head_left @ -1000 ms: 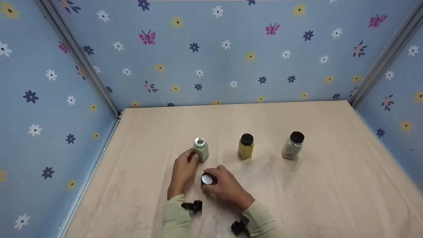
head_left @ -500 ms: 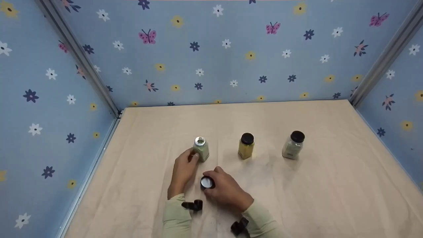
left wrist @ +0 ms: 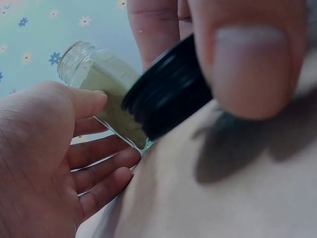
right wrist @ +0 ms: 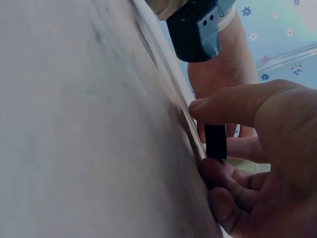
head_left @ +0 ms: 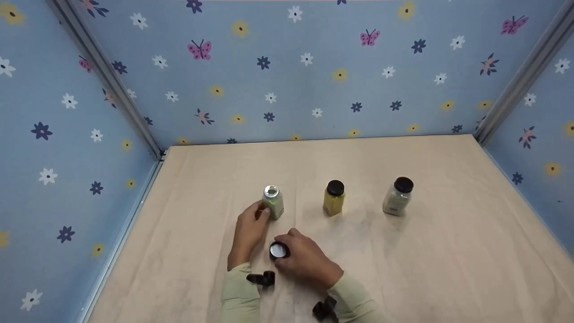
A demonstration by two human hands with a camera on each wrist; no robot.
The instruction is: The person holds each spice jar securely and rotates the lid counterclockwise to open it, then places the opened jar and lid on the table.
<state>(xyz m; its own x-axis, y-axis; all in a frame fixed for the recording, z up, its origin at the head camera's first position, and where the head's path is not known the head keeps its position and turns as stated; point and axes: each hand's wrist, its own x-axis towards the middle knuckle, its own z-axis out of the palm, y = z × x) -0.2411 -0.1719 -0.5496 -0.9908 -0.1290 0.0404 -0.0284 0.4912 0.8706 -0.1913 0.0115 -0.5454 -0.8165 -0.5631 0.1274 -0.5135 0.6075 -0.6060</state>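
Note:
A small glass jar of pale green powder [head_left: 274, 207] stands upright with its mouth uncovered. My left hand [head_left: 250, 231] grips it from the left, thumb on the near side; in the left wrist view the fingers curl behind the glass [left wrist: 111, 82]. Nearer to me, my right hand [head_left: 309, 260] pinches a black screw lid [head_left: 279, 250] between thumb and fingers. The lid's white inner side faces up towards the head camera. In the right wrist view the lid [right wrist: 215, 142] shows edge-on between thumb and fingers, low by the cloth.
To the right stand a jar of yellow powder [head_left: 333, 202] and a larger clear jar of greyish-green contents [head_left: 396, 201], both with black lids on. A beige cloth [head_left: 430, 260] covers the table. Flower-patterned blue panels [head_left: 287, 76] enclose the back and sides.
My right hand has shifted slightly towards me and left with the lid, turning its white inside further upward. The left hand and the jars stay where they were.

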